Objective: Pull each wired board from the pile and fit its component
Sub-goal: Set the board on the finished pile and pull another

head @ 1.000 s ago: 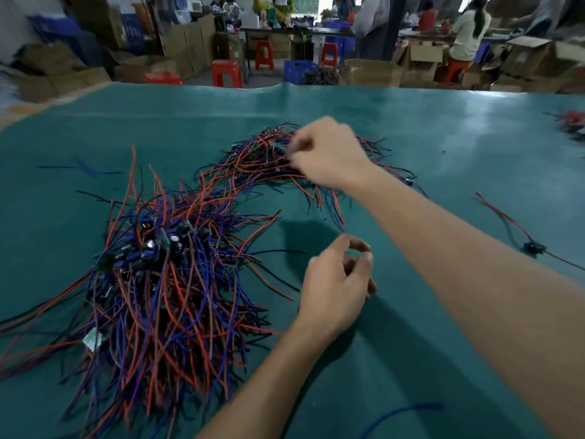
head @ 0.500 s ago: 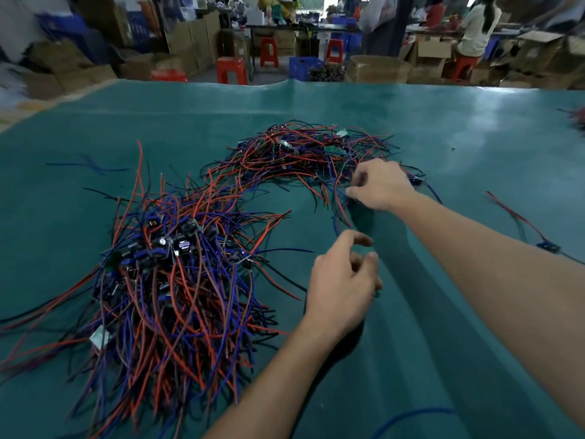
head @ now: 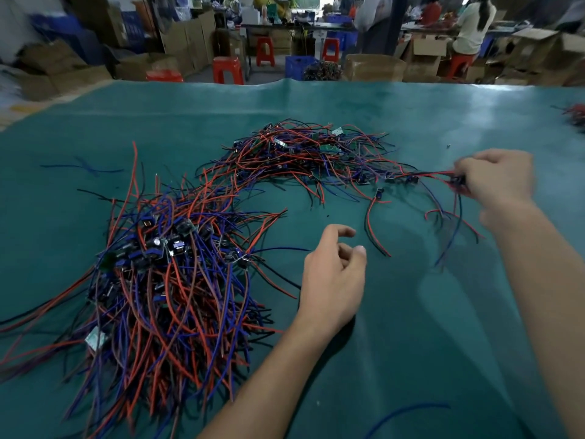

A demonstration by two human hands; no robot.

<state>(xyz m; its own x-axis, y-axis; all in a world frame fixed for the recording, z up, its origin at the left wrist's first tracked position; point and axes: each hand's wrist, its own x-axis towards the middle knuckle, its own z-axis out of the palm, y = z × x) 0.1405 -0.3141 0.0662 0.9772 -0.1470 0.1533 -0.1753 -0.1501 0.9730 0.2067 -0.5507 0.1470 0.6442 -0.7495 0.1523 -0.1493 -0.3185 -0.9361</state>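
Two tangles of small boards with red, blue and black wires lie on the green table (head: 411, 312): a far pile (head: 310, 153) and a bigger near pile (head: 164, 274) at the left. My right hand (head: 497, 179) pinches a small dark wired board (head: 458, 180) at the far pile's right end, its wires (head: 456, 217) trailing down to the table. My left hand (head: 332, 277) hovers at mid-table with thumb and fingers loosely curled; whether it holds a tiny part is hidden.
A loose red-black wire (head: 375, 229) lies between my hands. A blue wire (head: 408, 413) lies near the front edge. Another wire bundle (head: 574, 114) sits at the far right. Beyond the table stand cardboard boxes, red stools (head: 228, 69) and seated people.
My right hand has swept from the middle of the far pile out to the right, dragging one wired board free. My left hand has stayed in place.
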